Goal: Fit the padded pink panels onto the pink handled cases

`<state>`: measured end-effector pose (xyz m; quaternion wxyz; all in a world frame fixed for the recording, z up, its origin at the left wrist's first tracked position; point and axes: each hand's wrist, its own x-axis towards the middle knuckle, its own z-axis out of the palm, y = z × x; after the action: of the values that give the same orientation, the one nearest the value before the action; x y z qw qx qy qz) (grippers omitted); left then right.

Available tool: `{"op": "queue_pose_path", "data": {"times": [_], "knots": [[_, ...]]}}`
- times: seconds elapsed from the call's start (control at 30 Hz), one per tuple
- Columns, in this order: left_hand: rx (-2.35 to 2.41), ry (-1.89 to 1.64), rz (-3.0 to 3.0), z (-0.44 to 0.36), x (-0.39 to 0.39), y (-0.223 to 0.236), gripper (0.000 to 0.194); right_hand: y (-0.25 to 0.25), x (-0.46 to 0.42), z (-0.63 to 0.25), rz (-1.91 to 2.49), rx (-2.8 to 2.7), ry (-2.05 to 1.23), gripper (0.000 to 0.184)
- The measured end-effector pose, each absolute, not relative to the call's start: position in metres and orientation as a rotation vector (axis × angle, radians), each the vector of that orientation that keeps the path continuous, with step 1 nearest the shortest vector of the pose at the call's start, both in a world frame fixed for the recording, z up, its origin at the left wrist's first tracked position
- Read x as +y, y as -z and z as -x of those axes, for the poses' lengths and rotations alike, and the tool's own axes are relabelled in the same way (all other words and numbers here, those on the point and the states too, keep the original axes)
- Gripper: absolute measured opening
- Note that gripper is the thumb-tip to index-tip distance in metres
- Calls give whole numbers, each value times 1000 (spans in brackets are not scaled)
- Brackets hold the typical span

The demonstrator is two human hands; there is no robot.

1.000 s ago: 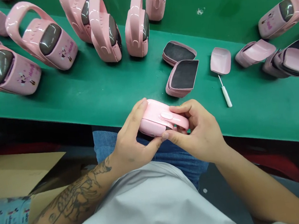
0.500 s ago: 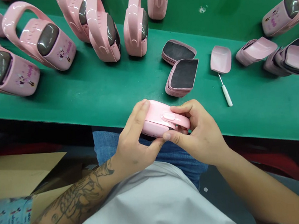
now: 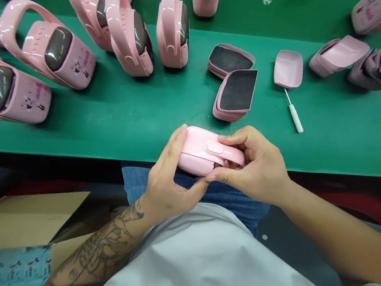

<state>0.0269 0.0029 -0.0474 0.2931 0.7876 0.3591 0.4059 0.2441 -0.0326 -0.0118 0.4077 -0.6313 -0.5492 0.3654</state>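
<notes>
Both hands grip a pink plastic case with a carry handle (image 3: 197, 145), which lies on its side just off the table's front edge. My left hand (image 3: 169, 181) wraps around its rounded left end, fingers along the top and thumb underneath. At the handle end, my right hand (image 3: 255, 166) closes around the case, its thumb pressing near a dark gap by the handle's base. What the right fingers do behind the handle is hidden. Beyond the case sit two stacks of curved pink pieces with dark faces; the nearer stack (image 3: 236, 92) is closest to my hands.
Several similar pink handled cases (image 3: 65, 54) stand at the left and back of the green table (image 3: 114, 123). To the right lie a shallow pink shell (image 3: 288, 68), a white-handled pointed tool (image 3: 296, 118) and nested pink pieces (image 3: 337, 54). Cardboard (image 3: 32, 219) lies below left.
The view has shifted slightly, so things on the right of the table appear farther right. My hands keep the same hold on the case, which has tilted very little.
</notes>
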Motion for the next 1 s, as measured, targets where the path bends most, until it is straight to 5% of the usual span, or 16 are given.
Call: {"op": "queue_pose_path", "data": {"times": [0.23,0.53,0.73,1.0], "knots": [[929,-1098,-2193,-27,6,45,99,7,-34,-245,1636,-1356,-1019,55],[619,-729,-1313,-11,36,47,70,1,-37,-245,1677,-1372,-1064,56],[622,-798,-1217,-17,33,44,66,-12,-37,-237,1786,-1510,-1034,77],[614,-827,-1331,-3,29,52,70,-25,-28,-230,1811,-1638,-949,64]]}}
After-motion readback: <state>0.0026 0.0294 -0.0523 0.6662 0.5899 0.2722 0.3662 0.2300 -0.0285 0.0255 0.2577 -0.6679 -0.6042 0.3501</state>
